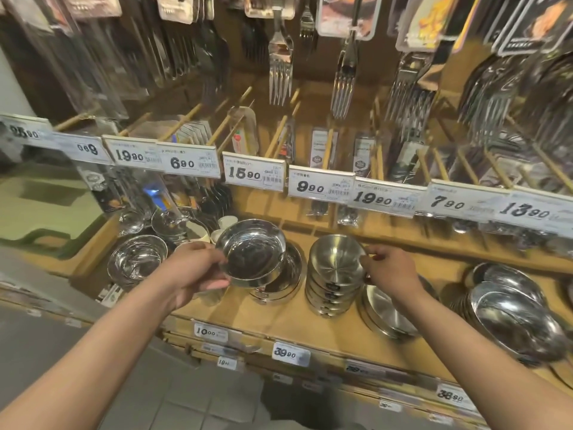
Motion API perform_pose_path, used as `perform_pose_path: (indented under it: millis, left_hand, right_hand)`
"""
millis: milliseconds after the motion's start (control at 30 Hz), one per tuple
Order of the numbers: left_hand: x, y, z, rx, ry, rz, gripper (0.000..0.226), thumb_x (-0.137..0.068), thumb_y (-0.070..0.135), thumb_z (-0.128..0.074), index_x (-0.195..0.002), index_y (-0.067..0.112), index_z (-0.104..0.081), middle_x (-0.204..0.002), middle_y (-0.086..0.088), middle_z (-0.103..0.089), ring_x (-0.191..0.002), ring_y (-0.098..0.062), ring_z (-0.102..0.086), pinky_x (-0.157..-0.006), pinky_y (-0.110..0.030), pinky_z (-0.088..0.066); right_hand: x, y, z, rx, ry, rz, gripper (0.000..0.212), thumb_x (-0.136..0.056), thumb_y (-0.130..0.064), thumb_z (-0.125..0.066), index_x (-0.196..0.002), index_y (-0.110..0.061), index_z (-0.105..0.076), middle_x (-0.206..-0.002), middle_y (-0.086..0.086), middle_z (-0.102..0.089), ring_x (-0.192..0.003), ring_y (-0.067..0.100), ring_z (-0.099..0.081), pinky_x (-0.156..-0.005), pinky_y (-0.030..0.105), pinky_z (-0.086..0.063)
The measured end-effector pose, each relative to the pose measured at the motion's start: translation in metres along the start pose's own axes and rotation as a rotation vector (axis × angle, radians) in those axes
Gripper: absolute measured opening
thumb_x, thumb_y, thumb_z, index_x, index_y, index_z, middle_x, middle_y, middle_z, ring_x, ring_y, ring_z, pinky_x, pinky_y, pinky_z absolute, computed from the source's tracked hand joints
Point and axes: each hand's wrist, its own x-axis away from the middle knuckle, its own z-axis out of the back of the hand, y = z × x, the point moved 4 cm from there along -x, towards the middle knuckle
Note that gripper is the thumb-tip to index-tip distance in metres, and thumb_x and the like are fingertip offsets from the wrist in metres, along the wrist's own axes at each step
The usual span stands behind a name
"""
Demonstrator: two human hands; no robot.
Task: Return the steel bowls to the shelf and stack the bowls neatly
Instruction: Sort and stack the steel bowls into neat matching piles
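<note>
Price tags on upper shelf rail (pixel 279 169), left to right: "25 90" tag (pixel 24 132) blurred; next tag (pixel 88 148) reads upside down, looks like "690"; "19 90" tag (pixel 130 155); "6 90" tag (pixel 183 163); "15 90" tag (pixel 245 175) with barcode; "9 90" tag (pixel 310 187) with barcode; second "19 90" tag (pixel 372 198); "7 90" tag (pixel 449 203); "13 90" tag (pixel 525 211). Small print on all of them unreadable.

Below that rail, on bowl shelf front edge (pixel 310 336): "10 00" tag (pixel 206 332), "39 90" tag (pixel 284 354), one lower "19 90" tag (pixel 224 363), far right "38 90" tag (pixel 450 395), blurred. Other lower tags and hanging package print illegible.
</note>
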Motion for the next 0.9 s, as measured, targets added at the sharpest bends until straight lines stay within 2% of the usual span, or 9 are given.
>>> perform_pose_path:
  millis: [233, 333, 433, 500, 567, 667, 733, 800, 900]
  left_hand:
    - [0.007, -0.001, -0.005, -0.02, 0.0, -0.001, 0.013, -0.092, -0.009, -0.054, -0.089, 0.004, -0.052, -0.055, -0.01, -0.066, -0.052, -0.02, -0.067, -0.047, -0.025, -0.06]
    - [0.01, 0.001, -0.008, -0.028, 0.005, -0.003, 0.012, -0.091, -0.008, -0.054, -0.09, 0.004, -0.053, -0.056, -0.01, -0.068, -0.051, -0.019, -0.068, -0.045, -0.024, -0.058]
    - [0.014, 0.005, -0.015, -0.04, 0.004, -0.023, 0.013, -0.09, -0.009, -0.054, -0.091, 0.003, -0.054, -0.06, -0.013, -0.069, -0.052, -0.021, -0.068, -0.043, -0.023, -0.056]
    - [0.017, 0.01, -0.021, -0.042, 0.0, -0.037, 0.014, -0.088, -0.01, -0.055, -0.091, 0.004, -0.054, -0.062, -0.015, -0.068, -0.054, -0.022, -0.067, -0.043, -0.023, -0.055]
    - [0.021, 0.013, -0.031, -0.058, -0.021, -0.05, 0.015, -0.089, -0.01, -0.055, -0.088, 0.005, -0.054, -0.066, -0.014, -0.066, -0.054, -0.022, -0.067, -0.044, -0.023, -0.057]
    - [0.027, 0.019, -0.053, -0.076, -0.09, -0.058, 0.017, -0.091, -0.006, -0.056, -0.081, 0.008, -0.056, -0.07, -0.014, -0.062, -0.054, -0.02, -0.065, -0.043, -0.022, -0.056]
    - [0.031, 0.024, -0.075, -0.125, -0.181, -0.066, 0.013, -0.092, -0.002, -0.059, -0.085, 0.008, -0.063, -0.072, -0.011, -0.068, -0.055, -0.016, -0.065, -0.045, -0.022, -0.058]
    - [0.036, 0.03, -0.102, -0.191, -0.283, -0.076, 0.011, -0.092, 0.001, -0.061, -0.09, 0.008, -0.069, -0.069, -0.007, -0.071, -0.055, -0.013, -0.066, -0.054, -0.024, -0.061]
    - [0.045, 0.035, -0.149, -0.268, -0.408, -0.08, 0.014, -0.091, 0.001, -0.063, -0.082, 0.01, -0.069, -0.068, -0.006, -0.069, -0.057, -0.012, -0.065, -0.057, -0.025, -0.061]
  right_hand:
    - [-0.002, 0.0, -0.002, -0.01, -0.01, -0.016, 0.022, -0.09, -0.018, -0.068, -0.076, -0.034, -0.067, -0.08, 0.006, -0.076, -0.079, 0.032, -0.073, -0.083, 0.052, -0.059]
    - [-0.003, 0.002, -0.002, -0.011, -0.031, -0.017, 0.008, -0.091, -0.019, -0.068, -0.091, -0.025, -0.074, -0.083, 0.005, -0.076, -0.081, 0.03, -0.073, -0.085, 0.052, -0.059]
    - [0.0, -0.001, 0.0, 0.007, -0.056, -0.022, 0.027, -0.093, -0.027, -0.067, -0.117, -0.016, -0.073, -0.092, 0.001, -0.076, -0.085, 0.025, -0.072, -0.09, 0.049, -0.058]
    - [0.005, -0.003, 0.008, 0.023, -0.048, -0.032, 0.036, -0.093, -0.036, -0.065, -0.123, -0.018, -0.07, -0.104, 0.002, -0.076, -0.096, 0.025, -0.071, -0.095, 0.048, -0.056]
    - [0.012, -0.002, 0.019, -0.009, -0.023, -0.04, 0.034, -0.094, -0.042, -0.063, -0.118, -0.02, -0.071, -0.099, 0.001, -0.075, -0.096, 0.024, -0.069, -0.095, 0.049, -0.055]
    - [0.027, 0.004, 0.042, -0.118, 0.027, -0.009, 0.013, -0.096, -0.037, -0.061, -0.09, -0.032, -0.071, -0.083, -0.006, -0.071, -0.087, 0.026, -0.07, -0.089, 0.051, -0.057]
    - [0.039, 0.009, 0.061, -0.192, 0.048, 0.016, 0.018, -0.097, -0.033, -0.06, -0.083, -0.035, -0.07, -0.082, -0.012, -0.072, -0.088, 0.023, -0.072, -0.085, 0.044, -0.06]
    - [0.052, 0.013, 0.079, -0.228, 0.024, 0.031, 0.017, -0.099, -0.032, -0.058, -0.089, -0.036, -0.072, -0.086, -0.012, -0.074, -0.09, 0.017, -0.073, -0.079, 0.034, -0.062]
    - [0.07, 0.021, 0.1, -0.347, -0.094, -0.021, 0.022, -0.102, -0.035, -0.057, -0.114, -0.024, -0.073, -0.097, -0.003, -0.076, -0.083, 0.01, -0.073, -0.075, 0.033, -0.062]
